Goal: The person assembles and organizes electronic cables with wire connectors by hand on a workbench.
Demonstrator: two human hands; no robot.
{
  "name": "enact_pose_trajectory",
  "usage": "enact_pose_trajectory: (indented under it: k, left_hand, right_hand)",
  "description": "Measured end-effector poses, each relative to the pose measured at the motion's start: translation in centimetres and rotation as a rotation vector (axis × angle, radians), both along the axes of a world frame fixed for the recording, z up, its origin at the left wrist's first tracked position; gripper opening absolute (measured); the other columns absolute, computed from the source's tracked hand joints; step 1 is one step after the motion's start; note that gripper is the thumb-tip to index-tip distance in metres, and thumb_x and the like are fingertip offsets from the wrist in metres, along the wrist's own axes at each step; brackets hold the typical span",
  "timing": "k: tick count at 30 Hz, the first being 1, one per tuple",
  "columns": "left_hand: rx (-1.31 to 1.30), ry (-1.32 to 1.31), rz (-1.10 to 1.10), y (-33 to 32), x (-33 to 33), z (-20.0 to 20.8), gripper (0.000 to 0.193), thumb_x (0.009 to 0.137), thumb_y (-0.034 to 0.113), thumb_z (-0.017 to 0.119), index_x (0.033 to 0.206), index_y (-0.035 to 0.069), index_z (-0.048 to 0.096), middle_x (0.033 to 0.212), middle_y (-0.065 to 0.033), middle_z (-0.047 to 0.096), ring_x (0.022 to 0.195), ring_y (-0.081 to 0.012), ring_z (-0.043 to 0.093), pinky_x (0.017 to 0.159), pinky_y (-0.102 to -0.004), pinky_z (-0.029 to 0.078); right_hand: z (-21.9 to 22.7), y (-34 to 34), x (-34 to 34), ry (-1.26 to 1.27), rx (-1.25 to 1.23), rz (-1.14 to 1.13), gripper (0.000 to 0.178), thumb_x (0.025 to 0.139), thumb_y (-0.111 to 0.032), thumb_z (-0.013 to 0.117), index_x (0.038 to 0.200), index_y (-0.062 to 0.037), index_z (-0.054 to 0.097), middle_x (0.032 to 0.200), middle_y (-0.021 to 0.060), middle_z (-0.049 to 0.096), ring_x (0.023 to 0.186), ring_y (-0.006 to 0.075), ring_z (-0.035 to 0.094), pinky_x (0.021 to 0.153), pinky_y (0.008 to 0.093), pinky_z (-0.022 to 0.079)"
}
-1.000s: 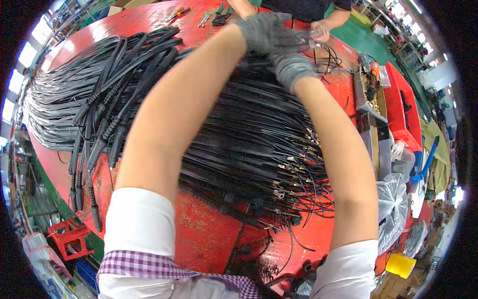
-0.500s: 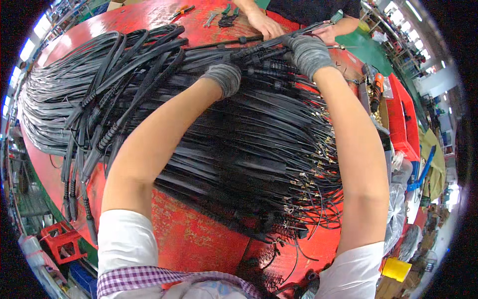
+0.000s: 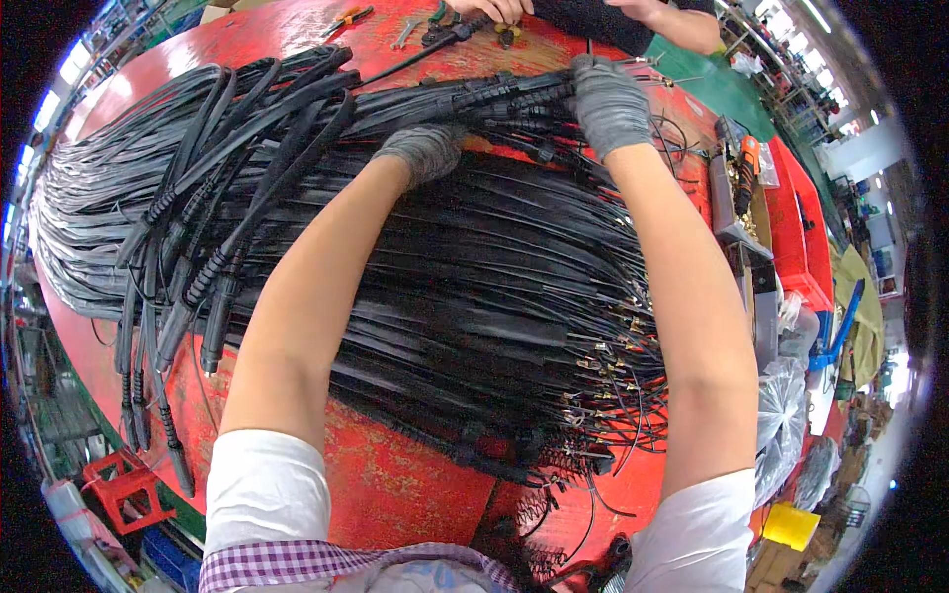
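Note:
A large bundle of black cables lies across the red table, looped at the left, with small metal ends at the right. My left hand, in a grey knit glove, is closed at the far side of this bundle; its fingers are partly hidden among the cables. My right hand, gloved alike, is wrapped over the right end of a separate group of black cables with ribbed sleeves. A strip of red table shows between that group and the main bundle.
Across the table are a co-worker's hand and raised arm. Orange-handled pliers and a wrench lie at the far edge. On the right stand a parts box, an orange-handled tool and a red bin.
My left hand has shifted a little left. The co-worker's hands have drawn back from the cables, one toward the left and one upward. A gap has opened beside the far cable group.

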State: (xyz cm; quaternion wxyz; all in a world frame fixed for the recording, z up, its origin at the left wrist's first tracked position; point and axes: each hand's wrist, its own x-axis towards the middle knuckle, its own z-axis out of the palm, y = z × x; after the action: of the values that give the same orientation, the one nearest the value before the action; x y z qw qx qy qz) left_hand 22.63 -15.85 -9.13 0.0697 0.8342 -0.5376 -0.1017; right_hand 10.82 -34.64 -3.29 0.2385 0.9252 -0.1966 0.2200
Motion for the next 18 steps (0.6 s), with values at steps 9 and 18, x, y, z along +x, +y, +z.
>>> enact_pose_trajectory:
  k: [9,18]
  left_hand:
    - [0.150,-0.088,0.046,-0.8,-0.5,-0.3,0.039,0.082,0.026,0.036,0.113,0.010,0.052,0.111,-0.0170,0.054,0.101,-0.0304,0.053,0.087,-0.0395,0.041]
    - [0.165,-0.051,0.061,0.0,0.4,0.4,0.043,0.081,0.033,0.036,0.107,0.008,0.058,0.114,-0.0170,0.053,0.105,-0.0291,0.052,0.090,-0.0389,0.039]
  right_hand:
    - [-6.4,2.9,-3.4,0.395,0.723,-0.045,0.041,0.085,-0.040,0.041,0.103,-0.0077,0.059,0.103,0.0170,0.058,0.098,0.0316,0.054,0.086,0.0399,0.040]
    - [-6.8,3.3,-4.7,0.314,0.800,-0.014,0.063,0.082,-0.056,0.032,0.121,-0.0074,0.045,0.117,0.0200,0.049,0.107,0.0327,0.048,0.090,0.0402,0.037]
